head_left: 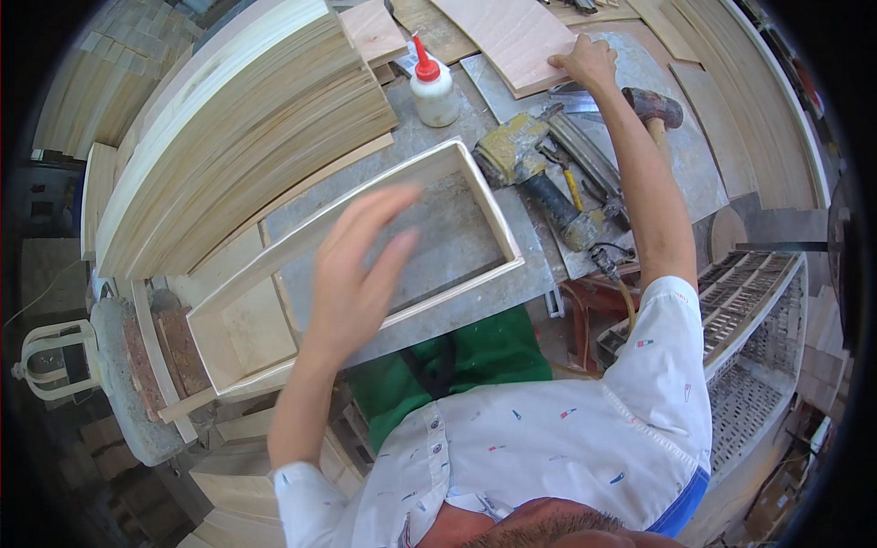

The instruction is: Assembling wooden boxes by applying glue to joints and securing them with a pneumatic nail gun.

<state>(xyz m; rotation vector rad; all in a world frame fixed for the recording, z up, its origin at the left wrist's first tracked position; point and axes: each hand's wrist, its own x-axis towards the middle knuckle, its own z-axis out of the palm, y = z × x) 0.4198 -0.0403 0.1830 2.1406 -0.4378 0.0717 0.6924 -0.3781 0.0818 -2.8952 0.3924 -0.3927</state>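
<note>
My left hand [358, 265] is blurred, with thumb and fingers apart and nothing in them. It hovers over a long rectangular wooden box frame [512, 262], whose open middle shows the grey work surface. At the far side my right hand [589, 64] grips the near right corner of a thin plywood panel [521, 41], with the thumb on its face. Below that forearm lies a yellow and black pneumatic nail gun [551, 196]. A hammer [656, 110] with a dark head rests just right of the forearm. Behind the frame stands a white glue bottle [434, 94] with a red nozzle.
A tall stack of wooden boards [256, 137] fills the left back. To the right, a plastic crate [758, 338] stands beside the bench. An air hose [628, 297] hangs off the bench edge from the nail gun. More thin boards [722, 128] lie at the right back.
</note>
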